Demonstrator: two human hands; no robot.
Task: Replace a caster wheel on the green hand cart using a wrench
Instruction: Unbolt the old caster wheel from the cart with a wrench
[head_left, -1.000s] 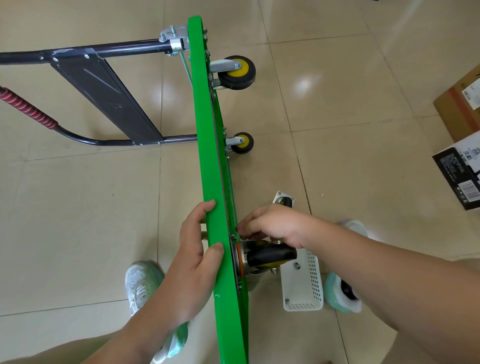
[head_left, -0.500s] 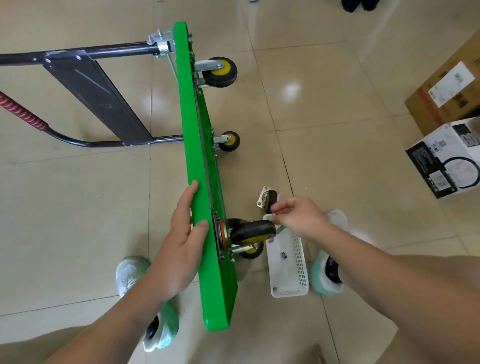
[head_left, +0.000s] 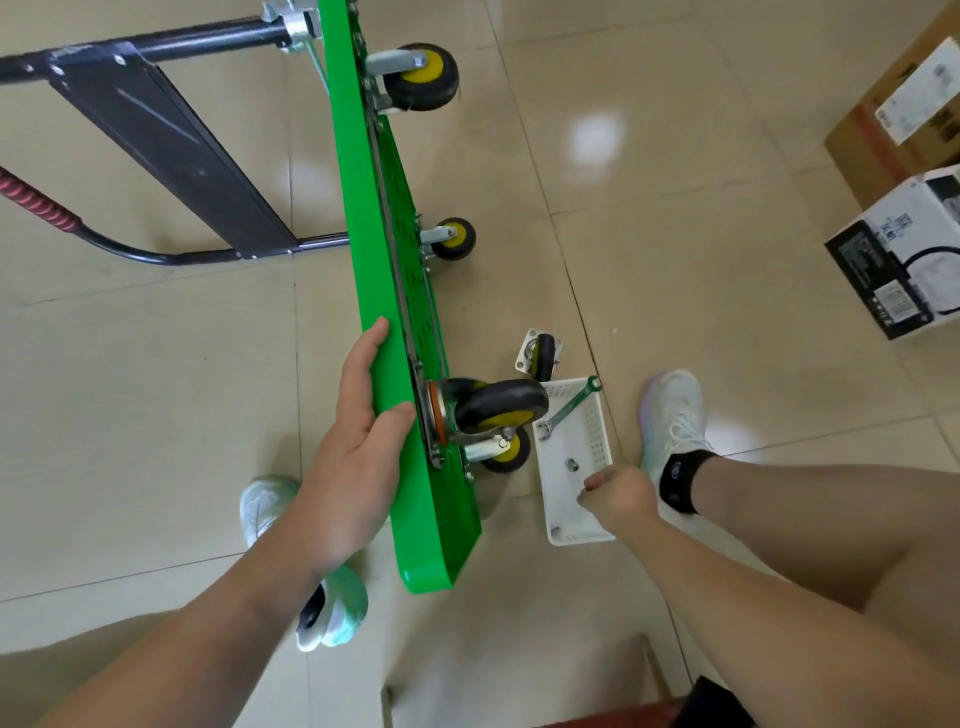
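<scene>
The green hand cart (head_left: 415, 467) stands on its side edge, wheels facing right. My left hand (head_left: 358, 441) grips its upper rim, thumb over the edge beside the near mounted caster wheel (head_left: 501, 408). A second near caster (head_left: 506, 451) shows below it. A loose caster wheel (head_left: 540, 353) with its plate lies on the floor. A green wrench (head_left: 569, 408) rests across the white basket (head_left: 592, 530). My right hand (head_left: 618, 493) reaches into the basket with fingertips bunched; what they hold is hidden. A nut (head_left: 571, 464) lies in the basket.
The cart's black handle frame (head_left: 171, 135) with a red grip (head_left: 39, 205) lies to the left. Two far casters (head_left: 426, 78) (head_left: 454, 240) stick out. Cardboard boxes (head_left: 898, 104) and a black-and-white box (head_left: 904, 260) sit at the right. My feet flank the cart and basket.
My right hand left the caster's mount, passed the basket's far end, and now dips into its near end. The wrench now lies across the basket. My left hand keeps its hold on the cart.
</scene>
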